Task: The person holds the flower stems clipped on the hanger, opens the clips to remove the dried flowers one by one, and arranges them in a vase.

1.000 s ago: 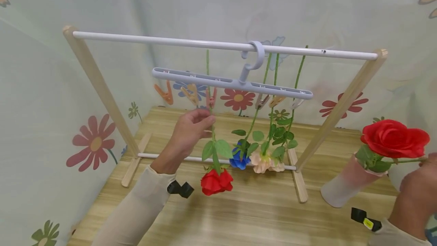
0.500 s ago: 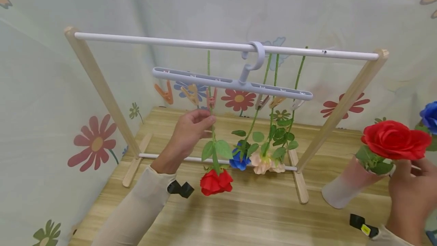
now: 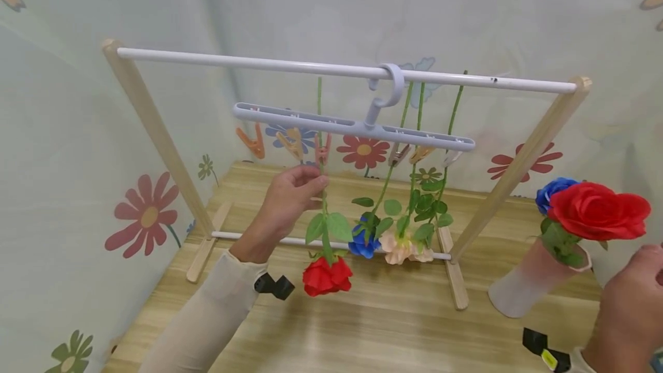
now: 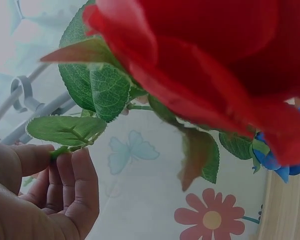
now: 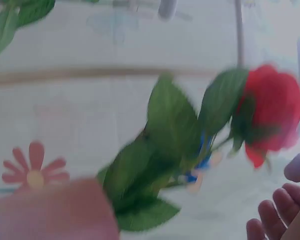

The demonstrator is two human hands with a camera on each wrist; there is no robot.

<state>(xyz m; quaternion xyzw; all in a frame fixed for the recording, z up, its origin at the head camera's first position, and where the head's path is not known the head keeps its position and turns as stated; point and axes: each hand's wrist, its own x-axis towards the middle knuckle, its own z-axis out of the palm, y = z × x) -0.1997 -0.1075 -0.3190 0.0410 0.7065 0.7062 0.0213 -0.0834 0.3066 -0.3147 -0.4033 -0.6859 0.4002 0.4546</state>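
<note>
Pinched stem: we see the left hand [image 3: 290, 194] pinching the green stem [image 3: 324, 205] of the hanging red rose [image 3: 327, 277] between thumb and fingertips.
Bloom and clip: the stem runs nearly upright, bloom down; from those fingers the bloom lies below and the pink clothespin [image 3: 322, 149] just above, on the lavender hanger [image 3: 305, 120].
Nearer hand: the left; the right hand [image 3: 633, 301] is well apart, beyond the rack.
Right fingers: loosely bent, thumb apart; we see nothing between them (the wrist view is blurred and crops the hand).
Vase side: the pink-and-white vase [image 3: 520, 285] bears an upright red rose [image 3: 598, 212], just beside the right hand, with a blue flower [image 3: 554, 191] behind it.
Since half a second ago: the blue flower shows left of the upright red rose, not at our right edge; the right hand is farther from that bloom; the left hand's pinch is unchanged.
</note>
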